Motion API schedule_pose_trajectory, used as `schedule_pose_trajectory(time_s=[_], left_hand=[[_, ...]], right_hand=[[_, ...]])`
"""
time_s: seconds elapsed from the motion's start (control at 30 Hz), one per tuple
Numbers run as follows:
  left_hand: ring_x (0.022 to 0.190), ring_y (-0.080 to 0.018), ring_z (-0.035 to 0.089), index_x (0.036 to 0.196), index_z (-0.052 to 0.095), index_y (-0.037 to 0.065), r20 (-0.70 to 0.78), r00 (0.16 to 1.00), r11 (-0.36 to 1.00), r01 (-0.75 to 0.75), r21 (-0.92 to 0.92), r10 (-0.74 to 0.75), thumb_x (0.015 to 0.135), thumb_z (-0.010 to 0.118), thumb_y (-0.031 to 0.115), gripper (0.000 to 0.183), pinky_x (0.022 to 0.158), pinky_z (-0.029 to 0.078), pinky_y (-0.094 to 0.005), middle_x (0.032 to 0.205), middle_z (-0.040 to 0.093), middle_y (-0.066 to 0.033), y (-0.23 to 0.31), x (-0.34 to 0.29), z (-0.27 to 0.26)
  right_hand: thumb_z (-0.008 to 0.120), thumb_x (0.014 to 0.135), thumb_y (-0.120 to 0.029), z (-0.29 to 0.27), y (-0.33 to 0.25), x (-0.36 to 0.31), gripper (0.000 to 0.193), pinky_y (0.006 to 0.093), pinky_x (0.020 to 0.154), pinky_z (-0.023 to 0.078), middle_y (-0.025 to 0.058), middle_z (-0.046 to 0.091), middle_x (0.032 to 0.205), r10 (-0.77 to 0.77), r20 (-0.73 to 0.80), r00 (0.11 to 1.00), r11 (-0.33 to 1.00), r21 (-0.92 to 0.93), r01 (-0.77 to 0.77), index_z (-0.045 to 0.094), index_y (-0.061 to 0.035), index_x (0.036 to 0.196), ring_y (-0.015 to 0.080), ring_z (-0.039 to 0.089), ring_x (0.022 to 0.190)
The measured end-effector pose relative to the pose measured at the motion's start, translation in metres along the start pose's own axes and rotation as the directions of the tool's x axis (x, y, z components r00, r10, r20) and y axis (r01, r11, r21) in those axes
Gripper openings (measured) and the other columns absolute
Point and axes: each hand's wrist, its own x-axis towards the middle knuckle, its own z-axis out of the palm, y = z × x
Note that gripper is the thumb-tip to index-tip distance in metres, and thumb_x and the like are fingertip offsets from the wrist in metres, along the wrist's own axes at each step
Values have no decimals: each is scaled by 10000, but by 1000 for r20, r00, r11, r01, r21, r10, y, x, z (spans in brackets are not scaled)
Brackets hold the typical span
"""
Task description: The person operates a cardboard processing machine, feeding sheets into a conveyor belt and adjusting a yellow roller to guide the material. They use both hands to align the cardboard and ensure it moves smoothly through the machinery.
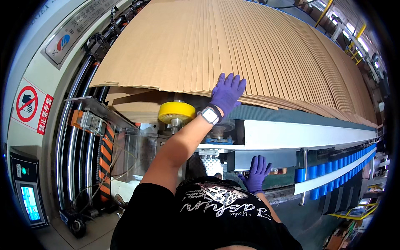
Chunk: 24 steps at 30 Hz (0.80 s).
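Note:
My left hand (227, 92), in a purple glove, lies on the near edge of a long row of overlapping brown cardboard sheets (266, 54). Its fingers are stretched out and it grips nothing. A watch with a pale face (210, 116) sits on that wrist. Lower and to the right, my right hand (256, 174), also gloved in purple, has its fingers spread beside a grey metal box (271, 160) under the conveyor. Whether it touches the box I cannot tell. Small round parts show along the box's lower side.
A yellow wheel (176, 111) stands left of my left wrist. Long metal rollers (75, 137) and a black-and-orange striped guard (107, 162) are at the left, near a lit screen (30, 202). Blue rollers (329, 166) line a white rail at the right.

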Motion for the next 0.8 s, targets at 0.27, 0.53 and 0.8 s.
schedule_pose_trajectory(time_s=[0.27,0.53,0.8], left_hand=[[1438,-345,371,1542,325,112,-33,999,1000,10,-3,-10,831,743,500,912,1211,219,-562,1518,430,-148,2,-1,0],[1463,-334,347,1553,328,124,43,998,999,42,-13,-41,846,737,496,898,1224,192,-553,1557,403,-141,-10,-13,-11],[1457,-309,364,1548,351,152,-14,997,997,78,-30,-78,814,757,494,906,1230,195,-536,1552,426,-112,-45,-42,-6]], right_hand=[[848,641,-476,3,-2,-3,1112,713,1179,89,186,330,1553,-6,-83,997,999,43,10,327,-41,1522,394,232,1486],[833,642,-485,6,-1,-3,1104,711,1183,91,166,330,1555,2,-137,991,998,66,7,328,-55,1524,382,231,1490],[809,667,-481,6,0,-4,1072,706,1184,97,166,345,1548,1,-117,993,998,56,5,329,-47,1522,383,232,1489]])
